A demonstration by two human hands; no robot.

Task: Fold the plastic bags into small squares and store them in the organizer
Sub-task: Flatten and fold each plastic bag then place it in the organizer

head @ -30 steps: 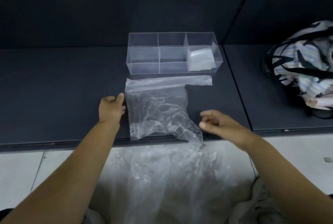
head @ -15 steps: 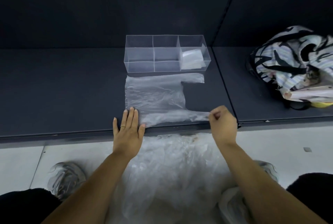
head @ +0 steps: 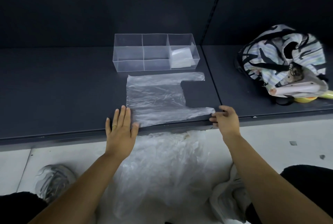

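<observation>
A clear plastic bag (head: 155,95) lies flat on the dark shelf (head: 63,88), closed end to the left and two handle strips pointing right, with a bare notch of shelf between them. The far strip runs just beside the front wall of the transparent organizer (head: 129,65), apart from it. The near strip runs along the front edge of the shelf, its film reaching the lip. The left hand (head: 120,133) lies flat, fingers straight and together, pressing the near left corner of the bag. The right hand (head: 226,117) has a closed grip, fingers curled and pinching the tip of the near strip at the front edge. The right compartment of the organizer holds a folded bag (head: 181,58). Open shelf extends left of the plastic bag. To the right, beyond the panel seam, a patterned fabric bag (head: 282,56) sits well apart. A loose heap of clear bags (head: 167,166) lies on the floor below the edge.
</observation>
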